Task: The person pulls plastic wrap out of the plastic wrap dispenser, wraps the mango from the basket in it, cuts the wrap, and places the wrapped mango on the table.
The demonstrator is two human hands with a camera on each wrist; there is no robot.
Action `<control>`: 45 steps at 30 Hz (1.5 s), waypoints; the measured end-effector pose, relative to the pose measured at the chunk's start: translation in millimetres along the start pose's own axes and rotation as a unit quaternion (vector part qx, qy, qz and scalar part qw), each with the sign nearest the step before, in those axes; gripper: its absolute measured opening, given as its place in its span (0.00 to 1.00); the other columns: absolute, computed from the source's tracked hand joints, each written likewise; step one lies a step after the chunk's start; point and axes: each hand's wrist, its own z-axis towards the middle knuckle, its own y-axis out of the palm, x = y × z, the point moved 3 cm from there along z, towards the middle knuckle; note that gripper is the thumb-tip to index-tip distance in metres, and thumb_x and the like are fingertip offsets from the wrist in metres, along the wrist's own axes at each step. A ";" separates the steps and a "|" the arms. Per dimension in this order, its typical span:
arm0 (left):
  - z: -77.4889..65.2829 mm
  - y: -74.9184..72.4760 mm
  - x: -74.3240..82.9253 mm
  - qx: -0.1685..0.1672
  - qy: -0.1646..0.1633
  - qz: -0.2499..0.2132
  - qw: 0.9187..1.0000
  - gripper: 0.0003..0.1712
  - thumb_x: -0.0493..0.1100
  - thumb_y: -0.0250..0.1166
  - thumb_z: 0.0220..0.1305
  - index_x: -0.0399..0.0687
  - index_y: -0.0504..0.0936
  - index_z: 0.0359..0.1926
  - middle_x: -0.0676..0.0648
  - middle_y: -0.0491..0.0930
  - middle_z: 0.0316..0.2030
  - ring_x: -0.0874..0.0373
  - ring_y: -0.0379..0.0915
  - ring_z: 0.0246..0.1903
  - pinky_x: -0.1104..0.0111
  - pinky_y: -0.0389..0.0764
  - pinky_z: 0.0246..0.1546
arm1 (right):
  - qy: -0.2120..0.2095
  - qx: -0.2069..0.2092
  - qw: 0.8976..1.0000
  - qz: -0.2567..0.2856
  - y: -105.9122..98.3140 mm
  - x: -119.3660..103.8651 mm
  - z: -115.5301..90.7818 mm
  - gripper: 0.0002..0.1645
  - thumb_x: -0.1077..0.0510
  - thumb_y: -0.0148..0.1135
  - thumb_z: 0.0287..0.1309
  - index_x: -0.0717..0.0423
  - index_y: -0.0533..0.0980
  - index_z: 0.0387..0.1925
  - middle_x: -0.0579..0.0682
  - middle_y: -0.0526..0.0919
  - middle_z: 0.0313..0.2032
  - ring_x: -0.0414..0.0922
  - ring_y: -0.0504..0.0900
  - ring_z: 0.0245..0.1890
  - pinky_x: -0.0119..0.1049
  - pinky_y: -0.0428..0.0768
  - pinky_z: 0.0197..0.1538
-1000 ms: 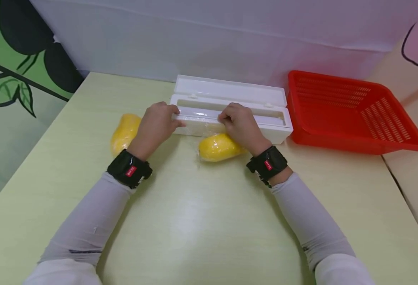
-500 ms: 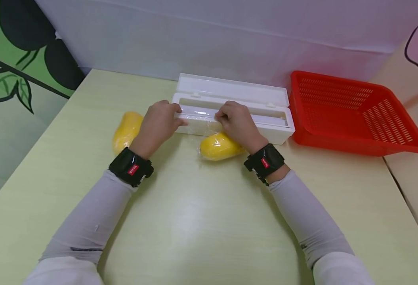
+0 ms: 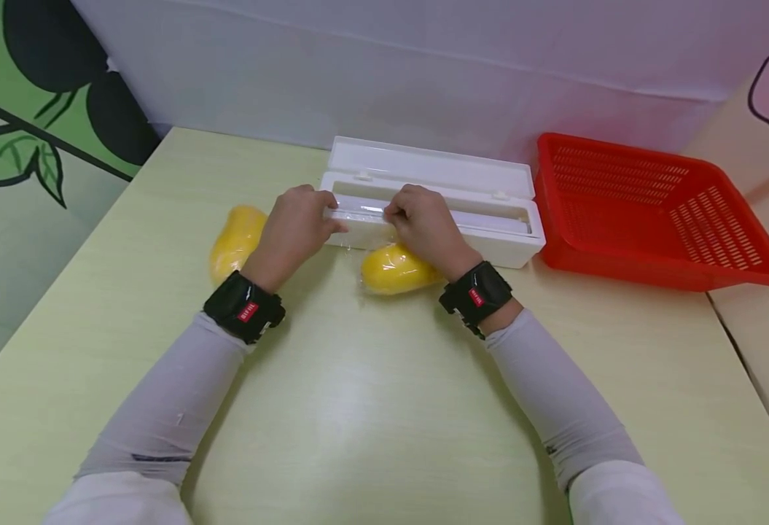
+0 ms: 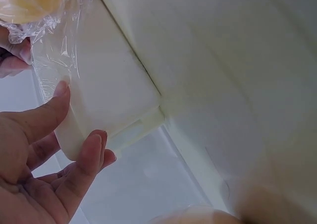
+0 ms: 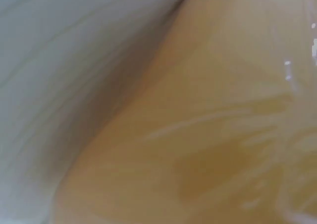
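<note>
My left hand [image 3: 295,230] grips the left end of a white cling film box [image 3: 502,251]; in the left wrist view its thumb and fingers [image 4: 94,152] straddle the box's corner. The box's lid [image 3: 433,164] stands open behind, baring a roll of film [image 3: 482,219]. Curled at the front edge, my right hand [image 3: 426,226] pinches the cling film [image 4: 64,55] there; its fingertips are partly hidden. Beneath that hand, against the box's front, lies a yellow mango [image 3: 393,270] in clear film. It fills much of the right wrist view, blurred.
Another film-wrapped yellow mango [image 3: 236,240] lies left of my left hand, partly behind the wrist. A red plastic basket [image 3: 620,266] stands close to the box's right end. Behind the table [image 3: 358,408] hangs a pale cloth [image 3: 384,87].
My right hand has slid left along the box's front edge, nearer to my left hand. The mango beneath it has shifted slightly left too. My left hand keeps its hold on the box.
</note>
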 end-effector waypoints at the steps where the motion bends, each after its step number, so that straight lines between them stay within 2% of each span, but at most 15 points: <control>1: 0.0 0.2 0.2 -0.001 0.000 0.001 1.000 0.24 0.48 0.75 0.57 0.33 0.85 0.48 0.38 0.81 0.33 0.46 0.69 0.31 0.62 0.70 0.33 | 0.001 -0.001 1.000 -0.001 0.6 -0.7 0.7 0.06 0.68 0.63 0.63 0.66 0.85 0.34 0.54 0.83 0.32 0.48 0.78 0.33 0.37 0.78 0.43; 12: 1.0 -0.4 1.7 -0.007 -0.004 0.011 1.000 0.25 0.49 0.75 0.57 0.34 0.84 0.48 0.38 0.81 0.33 0.47 0.70 0.31 0.62 0.71 0.33 | -0.005 -0.005 1.000 -0.007 5.6 -4.8 6.2 0.06 0.68 0.62 0.63 0.65 0.84 0.33 0.54 0.83 0.32 0.47 0.78 0.33 0.36 0.78 0.43; 23: 1.0 -1.7 1.5 0.006 0.007 0.011 1.000 0.25 0.49 0.76 0.56 0.33 0.85 0.47 0.37 0.82 0.33 0.46 0.71 0.30 0.61 0.71 0.32 | -0.008 -0.014 1.000 -0.008 9.0 -9.5 10.7 0.06 0.70 0.61 0.62 0.66 0.85 0.34 0.55 0.83 0.33 0.48 0.78 0.34 0.36 0.78 0.43; 45: 0.2 -1.2 1.1 0.004 0.004 0.007 1.000 0.26 0.49 0.76 0.56 0.32 0.85 0.47 0.37 0.82 0.34 0.46 0.72 0.31 0.60 0.72 0.34 | -0.036 -0.010 0.999 -0.004 17.7 -12.3 15.7 0.07 0.70 0.60 0.62 0.65 0.84 0.32 0.54 0.83 0.32 0.48 0.78 0.35 0.35 0.77 0.43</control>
